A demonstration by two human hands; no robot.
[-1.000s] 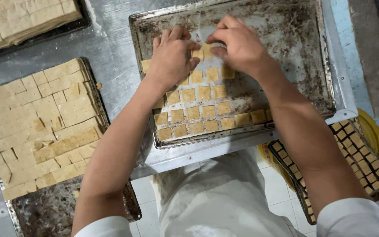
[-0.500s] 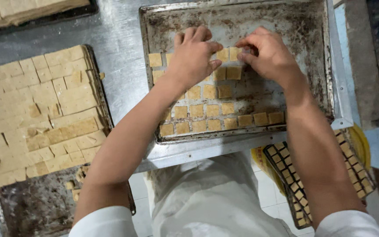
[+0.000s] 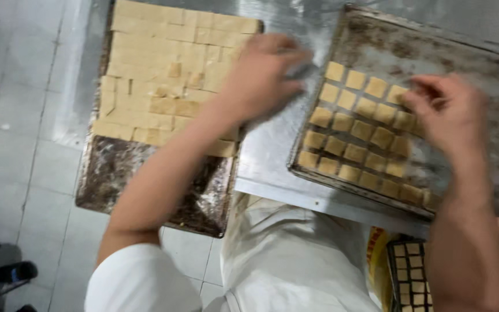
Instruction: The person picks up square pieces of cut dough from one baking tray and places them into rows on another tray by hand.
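No package, label or sign can be made out; the things in view are plain metal trays and pale dough.

On the steel tabletop, near its front edge, two dark baking trays sit side by side. The left tray overhangs the front edge and carries a cut slab of pale dough across its far part, scored into squares, while its near part is bare and crusted. The right tray holds small tan dough squares in neat rows at its near left corner.

The left hand hovers over the gap between the trays, above the right edge of the slab, with the forearm stretched out from a white sleeve. Its fingers are curled loosely, and motion blur hides whether they hold anything. The right hand is bent down over the right end of the rows, fingers bunched at a square in the far row; blur hides whether they actually pinch it.

Below the front edge, under the right arm, a wire rack with square cells shows beside a yellow object.
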